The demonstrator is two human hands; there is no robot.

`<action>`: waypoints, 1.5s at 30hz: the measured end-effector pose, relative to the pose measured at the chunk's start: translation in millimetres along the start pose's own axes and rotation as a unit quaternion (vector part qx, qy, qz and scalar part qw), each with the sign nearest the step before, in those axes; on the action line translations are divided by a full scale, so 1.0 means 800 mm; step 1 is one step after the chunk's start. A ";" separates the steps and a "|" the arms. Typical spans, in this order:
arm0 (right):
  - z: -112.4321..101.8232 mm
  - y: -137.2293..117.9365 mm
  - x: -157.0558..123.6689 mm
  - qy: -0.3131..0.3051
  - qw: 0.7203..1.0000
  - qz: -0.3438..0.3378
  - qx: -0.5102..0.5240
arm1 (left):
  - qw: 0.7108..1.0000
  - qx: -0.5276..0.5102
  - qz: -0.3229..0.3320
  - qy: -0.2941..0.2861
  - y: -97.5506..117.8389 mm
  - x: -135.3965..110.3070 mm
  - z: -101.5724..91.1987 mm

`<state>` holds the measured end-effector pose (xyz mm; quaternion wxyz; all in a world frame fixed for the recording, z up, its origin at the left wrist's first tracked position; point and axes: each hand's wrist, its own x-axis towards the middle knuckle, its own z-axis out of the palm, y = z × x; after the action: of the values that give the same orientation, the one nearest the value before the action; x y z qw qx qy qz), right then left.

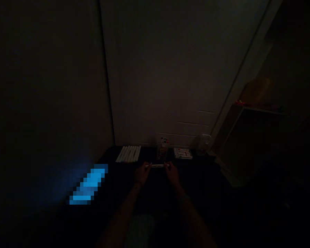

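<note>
Both of my hands hold one white marker (157, 166) level above the dark table, one hand at each end. My left hand (142, 173) pinches its left end, and my right hand (172, 173) has the right end between the fingers. Dark marks run along the white barrel, too dim to read. Behind my left hand lies a row of several white markers (129, 154), side by side. A clear container (162, 148) with coloured-tipped pens stands just beyond the held marker. Beyond my right hand is a flat pack of white markers (183, 153).
The room is very dark. Another clear container (204, 144) stands at the table's back right, against a pale wall panel (155, 86). A blue glowing, pixelated screen (89, 186) is at the left. To the right rises a shelf unit (244, 137) with things on top.
</note>
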<state>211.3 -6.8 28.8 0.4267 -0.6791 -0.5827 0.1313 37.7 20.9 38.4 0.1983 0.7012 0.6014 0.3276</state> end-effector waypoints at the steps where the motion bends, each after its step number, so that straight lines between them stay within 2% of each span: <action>1: 0.000 -0.001 0.000 -0.002 1.000 -0.006 -0.005 | 1.000 0.005 -0.001 -0.003 0.001 0.000 -0.001; 4: 0.000 -0.001 0.000 0.001 1.000 -0.020 -0.021 | 1.000 0.018 -0.007 -0.010 0.005 0.000 -0.003; 12: -0.005 -0.001 0.000 -0.013 1.000 0.007 -0.027 | 0.999 0.047 -0.018 -0.006 0.000 0.003 0.003; 22: 0.001 0.012 0.001 -0.014 1.000 0.005 0.027 | 1.000 -0.013 -0.017 0.006 0.004 -0.005 0.002; 29: -0.002 0.006 -0.002 -0.013 1.000 0.005 -0.016 | 1.000 0.007 -0.011 -0.004 0.009 -0.006 -0.001; 35: -0.005 0.001 -0.002 -0.023 0.999 0.001 -0.027 | 0.998 0.032 -0.042 -0.019 0.009 -0.003 -0.002; 40: -0.003 0.001 0.000 -0.019 1.000 0.018 -0.013 | 0.999 0.015 -0.034 -0.010 0.003 -0.001 0.001; 45: 0.000 0.008 0.001 -0.002 1.000 0.003 0.023 | 1.000 -0.005 -0.027 -0.006 0.000 -0.001 0.000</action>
<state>215.6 -5.9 24.0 0.4412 -0.6704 -0.5782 0.1473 37.5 20.2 37.9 0.2141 0.6853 0.6176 0.3212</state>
